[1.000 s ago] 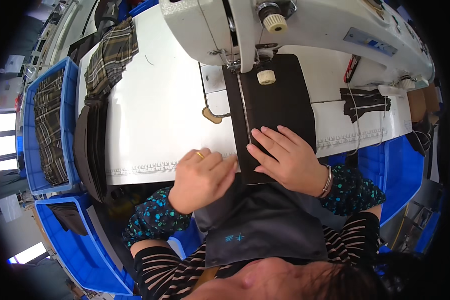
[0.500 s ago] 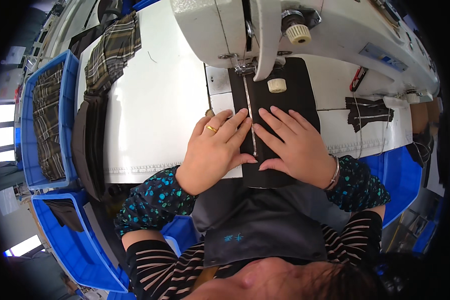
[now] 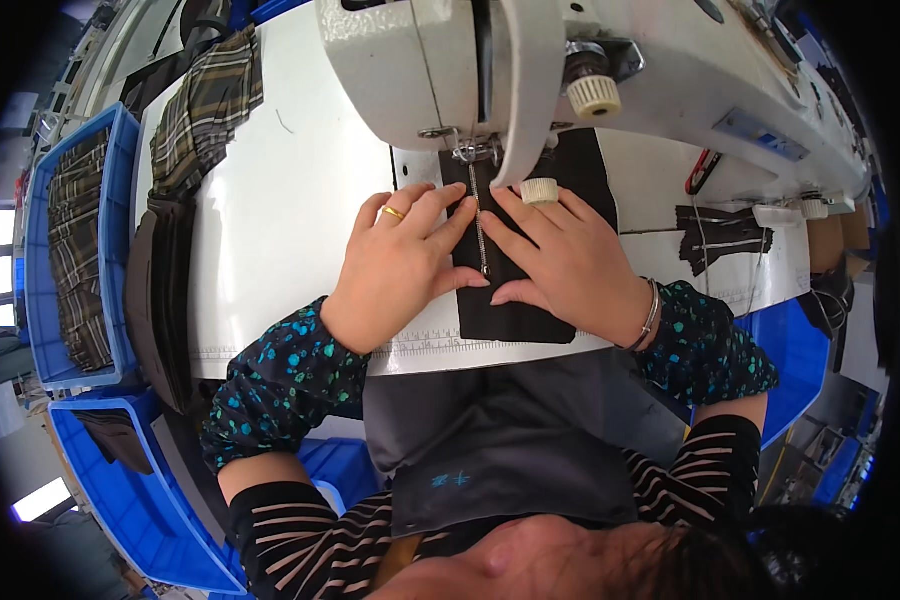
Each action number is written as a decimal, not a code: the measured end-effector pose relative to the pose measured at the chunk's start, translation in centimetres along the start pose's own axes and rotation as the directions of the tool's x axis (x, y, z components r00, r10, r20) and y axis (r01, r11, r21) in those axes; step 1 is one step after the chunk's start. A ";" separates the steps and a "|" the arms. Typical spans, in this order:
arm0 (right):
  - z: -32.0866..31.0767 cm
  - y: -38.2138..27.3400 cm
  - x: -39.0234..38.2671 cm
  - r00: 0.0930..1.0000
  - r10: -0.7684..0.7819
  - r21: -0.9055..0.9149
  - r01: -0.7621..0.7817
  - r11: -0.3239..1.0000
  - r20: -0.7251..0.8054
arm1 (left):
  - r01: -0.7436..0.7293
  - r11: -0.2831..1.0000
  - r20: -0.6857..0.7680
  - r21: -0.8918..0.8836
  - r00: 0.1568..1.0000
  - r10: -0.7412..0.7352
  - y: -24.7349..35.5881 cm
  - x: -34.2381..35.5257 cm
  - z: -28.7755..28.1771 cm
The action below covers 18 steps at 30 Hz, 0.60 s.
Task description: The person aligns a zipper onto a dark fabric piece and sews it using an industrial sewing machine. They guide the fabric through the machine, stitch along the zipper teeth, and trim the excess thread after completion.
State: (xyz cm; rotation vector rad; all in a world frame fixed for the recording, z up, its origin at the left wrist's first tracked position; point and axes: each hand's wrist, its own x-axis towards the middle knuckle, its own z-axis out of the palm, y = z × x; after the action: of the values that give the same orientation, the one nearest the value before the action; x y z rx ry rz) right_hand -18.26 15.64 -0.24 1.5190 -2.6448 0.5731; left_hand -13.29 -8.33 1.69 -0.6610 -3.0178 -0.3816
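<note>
A dark fabric panel (image 3: pixel 515 308) lies on the white sewing table, its far part running under the head of a sewing machine (image 3: pixel 410 70). Along it runs a metal zipper (image 3: pixel 479 225), its far end at the presser foot (image 3: pixel 475 152). My left hand (image 3: pixel 402 255) rests just left of the zipper, fingers stretched forward, fingertips near the teeth. To the right of the zipper, my right hand (image 3: pixel 565 255) lies on the fabric with its fingers spread. Both thumbs point inward close to the zipper's near end. Neither hand grips anything.
At the left, folded plaid cloth (image 3: pixel 205 110) and dark fabric pieces (image 3: pixel 160 290) lie on the table beside a blue bin (image 3: pixel 130 220) of plaid pieces. A lower blue bin (image 3: pixel 150 500) stands nearer. Spare zippers (image 3: pixel 720 238) and a red-handled cutter (image 3: pixel 703 172) lie at right.
Fabric and zipper have moved away from me, further under the machine. Both hands have travelled forward with them, flat on the cloth. The whole view has shifted slightly.
</note>
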 end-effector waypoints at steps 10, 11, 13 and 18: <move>0.5 2.0 1.5 0.999 0.002 0.013 -0.002 1.000 -0.039 | 0.030 0.999 -0.051 0.027 0.998 -0.029 -1.1 1.8 0.4; 0.6 2.0 1.6 0.999 0.001 0.014 -0.001 1.000 -0.043 | 0.023 0.999 -0.066 0.040 0.998 -0.020 -1.3 1.7 0.6; 0.2 2.3 1.2 0.999 -0.009 0.029 0.010 1.000 -0.034 | 0.030 0.998 -0.103 0.055 0.994 -0.024 -0.6 1.4 1.2; -0.4 0.4 0.0 1.000 0.003 -0.049 -0.001 0.999 0.025 | 0.032 0.999 -0.154 0.018 0.988 -0.029 0.9 -0.7 1.6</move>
State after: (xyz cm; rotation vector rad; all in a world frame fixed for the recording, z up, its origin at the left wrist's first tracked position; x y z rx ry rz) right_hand -18.61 15.98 0.00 1.5202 -2.6578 0.4887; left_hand -12.25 -7.48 0.31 -0.5566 -2.8850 -0.3830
